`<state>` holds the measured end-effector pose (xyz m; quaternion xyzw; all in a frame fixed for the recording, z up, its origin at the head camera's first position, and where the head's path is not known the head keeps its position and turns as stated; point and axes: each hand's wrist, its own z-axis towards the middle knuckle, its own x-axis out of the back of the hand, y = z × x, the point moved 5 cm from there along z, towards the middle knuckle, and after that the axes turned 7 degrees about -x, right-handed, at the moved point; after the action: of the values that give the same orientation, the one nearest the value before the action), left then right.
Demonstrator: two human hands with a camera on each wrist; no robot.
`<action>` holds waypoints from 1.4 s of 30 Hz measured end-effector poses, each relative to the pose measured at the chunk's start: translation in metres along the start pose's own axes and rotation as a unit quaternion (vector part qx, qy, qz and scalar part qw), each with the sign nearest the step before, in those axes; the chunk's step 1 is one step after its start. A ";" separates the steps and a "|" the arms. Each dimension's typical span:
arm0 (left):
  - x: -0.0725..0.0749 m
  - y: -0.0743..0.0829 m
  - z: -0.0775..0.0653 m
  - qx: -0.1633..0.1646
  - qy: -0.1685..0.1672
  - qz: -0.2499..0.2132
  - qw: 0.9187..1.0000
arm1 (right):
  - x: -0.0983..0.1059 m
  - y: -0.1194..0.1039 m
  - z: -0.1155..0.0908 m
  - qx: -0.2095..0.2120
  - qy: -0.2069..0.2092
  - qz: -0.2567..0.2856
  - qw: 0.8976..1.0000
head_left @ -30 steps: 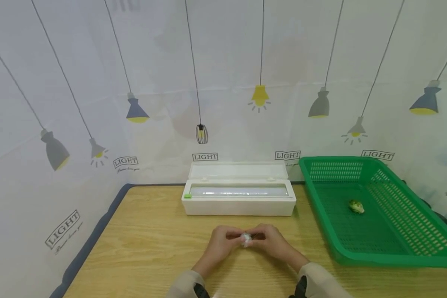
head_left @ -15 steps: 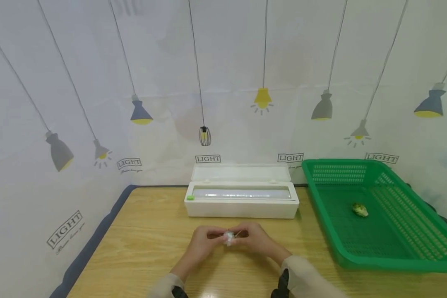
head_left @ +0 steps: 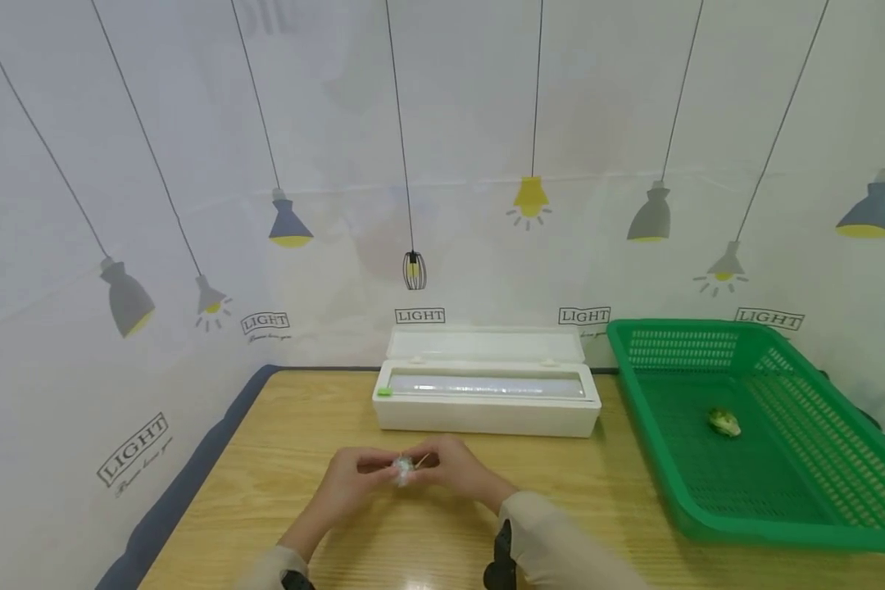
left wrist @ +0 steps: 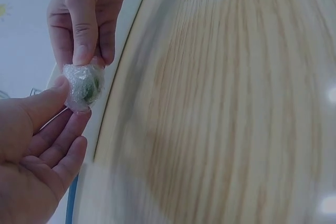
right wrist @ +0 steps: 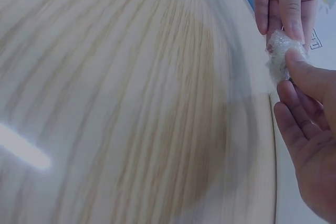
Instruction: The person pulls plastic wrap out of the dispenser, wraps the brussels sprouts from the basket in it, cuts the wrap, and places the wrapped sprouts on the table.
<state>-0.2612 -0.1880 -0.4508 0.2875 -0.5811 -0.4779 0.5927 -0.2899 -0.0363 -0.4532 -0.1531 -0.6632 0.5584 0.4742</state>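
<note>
A small bundle of crinkled clear plastic wrap (head_left: 402,470) is held between both hands over the wooden table. Something green shows through the wrap (left wrist: 84,86) in the left wrist view; the film blurs what it is. My left hand (head_left: 348,485) pinches the bundle from the left between thumb and fingers. From the right, my right hand (head_left: 457,470) pinches it too, its thumb (right wrist: 297,59) pressed on the film in the right wrist view. Fingers cover part of the bundle in every view.
Behind the hands stands a white cling film dispenser (head_left: 487,416) with its lid raised and a film roll (head_left: 494,385) inside. To the right is a green plastic basket (head_left: 660,459) holding one small green-and-white leafy vegetable (head_left: 724,422). A lamp-printed backdrop (head_left: 472,270) rises behind the table.
Both hands have shifted left across the table with the wrapped bundle between them. The head view has turned slightly, so the dispenser and basket sit a little further right. The pinching grip looks unchanged.
</note>
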 end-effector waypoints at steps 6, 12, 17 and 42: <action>0.026 -0.010 -0.008 0.010 0.005 0.019 1.000 | -0.019 -0.012 0.015 -0.011 -0.009 0.022 1.000; 0.050 -0.020 -0.017 0.011 0.008 0.028 1.000 | -0.041 -0.020 0.030 -0.007 -0.008 0.035 0.999; 0.065 -0.028 -0.021 0.015 0.006 0.031 0.999 | -0.056 -0.023 0.039 -0.008 0.001 0.039 0.999; 0.094 -0.052 -0.026 0.042 0.028 0.046 0.998 | -0.090 -0.028 0.061 -0.039 0.069 0.091 0.993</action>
<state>-0.2603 -0.2979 -0.4625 0.2984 -0.5961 -0.4171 0.6178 -0.2838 -0.1478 -0.4657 -0.2691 -0.6335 0.5611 0.4599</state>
